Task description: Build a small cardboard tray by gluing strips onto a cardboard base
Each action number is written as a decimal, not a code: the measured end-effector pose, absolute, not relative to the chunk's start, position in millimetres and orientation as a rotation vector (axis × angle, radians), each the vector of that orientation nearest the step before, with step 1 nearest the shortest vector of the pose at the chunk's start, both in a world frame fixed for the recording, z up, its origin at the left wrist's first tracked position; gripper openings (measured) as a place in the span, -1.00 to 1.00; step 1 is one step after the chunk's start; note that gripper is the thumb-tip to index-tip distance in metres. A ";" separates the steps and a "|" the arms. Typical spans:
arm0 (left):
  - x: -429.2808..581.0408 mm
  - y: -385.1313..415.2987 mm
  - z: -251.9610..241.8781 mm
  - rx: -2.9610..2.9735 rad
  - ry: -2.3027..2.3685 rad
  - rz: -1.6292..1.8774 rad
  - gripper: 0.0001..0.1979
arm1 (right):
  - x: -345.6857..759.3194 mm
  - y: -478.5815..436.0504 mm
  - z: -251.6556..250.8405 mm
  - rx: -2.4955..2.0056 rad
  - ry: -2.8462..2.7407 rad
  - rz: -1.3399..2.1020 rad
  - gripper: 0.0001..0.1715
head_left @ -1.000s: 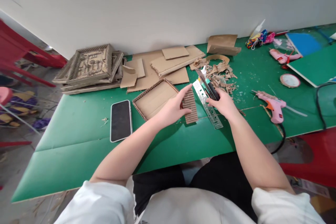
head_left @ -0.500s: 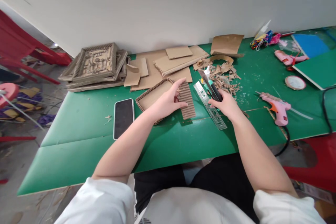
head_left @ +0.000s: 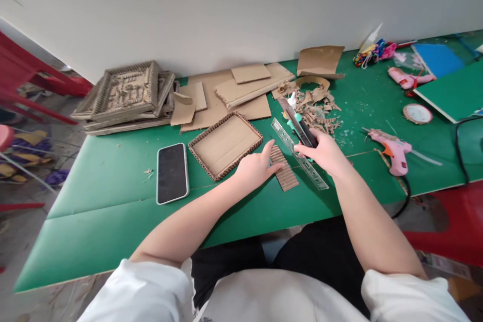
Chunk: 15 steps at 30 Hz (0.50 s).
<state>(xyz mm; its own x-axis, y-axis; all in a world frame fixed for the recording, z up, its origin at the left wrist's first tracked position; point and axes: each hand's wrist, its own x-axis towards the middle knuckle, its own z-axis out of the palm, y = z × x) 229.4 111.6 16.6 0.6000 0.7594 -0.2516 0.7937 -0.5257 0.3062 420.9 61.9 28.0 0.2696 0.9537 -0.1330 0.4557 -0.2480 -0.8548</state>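
My left hand [head_left: 254, 168] is at the left edge of a small corrugated cardboard piece [head_left: 287, 177], with thumb and forefinger spread over it and the other fingers curled out of sight. Beside that hand lies a shallow cardboard tray [head_left: 222, 146] with a corrugated rim. My right hand [head_left: 324, 151] is closed around a long black-handled tool [head_left: 304, 131] with teal parts near it; its exact kind is unclear. Under the right hand, a clear ruler [head_left: 314, 175] rests slantwise on the green table [head_left: 241, 211].
A phone [head_left: 172, 173] lies left of the tray. Stacked cardboard reliefs [head_left: 130, 88], flat cardboard sheets [head_left: 209, 110] and paper scraps [head_left: 317, 103] line the back. To the right are a pink glue gun [head_left: 396, 153], a tape roll [head_left: 417, 113] and a second glue gun [head_left: 405, 78].
My left hand has moved right and toward me, and the corrugated piece has shifted and turned with it. The tray is now uncovered. My right hand stays around the tool.
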 end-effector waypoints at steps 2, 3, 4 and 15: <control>227.6 114.0 19.0 2.418 1.267 -0.037 -0.41 | 415.1 59.0 29.8 -1.905 -1.342 0.843 -0.76; 226.5 115.3 19.1 2.412 1.275 0.004 -0.48 | 411.7 57.8 30.2 -1.934 -1.371 0.823 -0.76; 225.5 116.0 18.5 2.417 1.283 0.026 -0.54 | 408.2 56.7 30.2 -1.952 -1.397 0.813 -0.77; 227.5 104.4 4.5 2.593 1.214 -0.136 -0.58 | 391.9 50.8 24.0 -2.034 -1.547 0.766 -0.81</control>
<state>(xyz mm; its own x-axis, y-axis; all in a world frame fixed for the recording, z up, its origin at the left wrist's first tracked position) 227.5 104.4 4.5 0.6435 0.7390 -0.1995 0.7648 -0.6103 0.2063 391.9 50.8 24.0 0.2088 0.9666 -0.1490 0.7041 -0.2543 -0.6630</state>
